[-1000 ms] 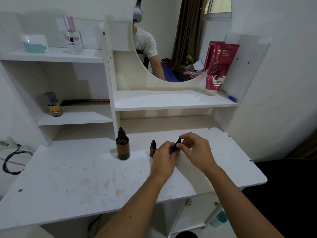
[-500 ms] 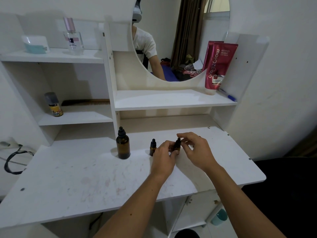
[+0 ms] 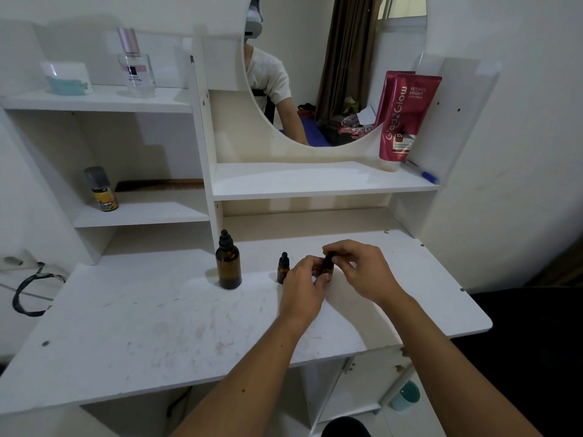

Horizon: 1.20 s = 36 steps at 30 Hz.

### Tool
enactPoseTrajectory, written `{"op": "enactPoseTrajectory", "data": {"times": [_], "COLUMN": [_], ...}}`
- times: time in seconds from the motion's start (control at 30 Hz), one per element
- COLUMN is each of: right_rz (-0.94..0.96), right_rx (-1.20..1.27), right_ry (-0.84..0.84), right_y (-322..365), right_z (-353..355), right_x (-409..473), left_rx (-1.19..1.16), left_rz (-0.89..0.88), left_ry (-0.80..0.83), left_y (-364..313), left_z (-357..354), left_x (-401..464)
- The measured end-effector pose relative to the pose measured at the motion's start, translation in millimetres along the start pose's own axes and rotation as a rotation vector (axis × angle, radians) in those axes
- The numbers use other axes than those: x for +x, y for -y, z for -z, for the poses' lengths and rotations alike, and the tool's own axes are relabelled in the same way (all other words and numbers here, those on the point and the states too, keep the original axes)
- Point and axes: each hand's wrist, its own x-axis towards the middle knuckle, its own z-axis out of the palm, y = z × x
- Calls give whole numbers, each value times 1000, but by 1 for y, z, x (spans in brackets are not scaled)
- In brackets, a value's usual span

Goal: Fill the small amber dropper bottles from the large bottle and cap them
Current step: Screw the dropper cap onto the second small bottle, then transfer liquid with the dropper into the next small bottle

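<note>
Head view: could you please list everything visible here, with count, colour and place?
large dropper bottle: 1, amber, black cap, desk centre
small dropper bottle: 1, amber, capped, beside left hand
held small dropper bottle: 1, amber, between both hands
perfume bottle: 1, clear, pink cap, top left shelf
spray can: 1, yellow, grey cap, middle left shelf
comb: 1, brown, same shelf
lotion tube: 1, red, right shelf
pen: 1, blue, beside tube
left hand: grip on bottle body
right hand: grip on its cap
</note>
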Motion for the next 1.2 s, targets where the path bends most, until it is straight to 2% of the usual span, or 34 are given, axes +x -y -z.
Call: {"op": "enactPoseTrajectory", "data": {"times": [0.37,0.87,1.2], "right_rz": [-5,-82,-66], "right_rx": [-91,-3,10], "right_ry": [-53,-169,-217], "right_y": [-2,13,47], "right_z": [-8,-12,-19], "right_x": [-3,-14,-22], "left_rx": [25,116,163], "left_rz": [-17,-26,61], "left_ry": [-1,-14,-10], "left_y": [0,-1,8], "left_z": [-1,4,53], "left_x": [-2,-12,-55]}}
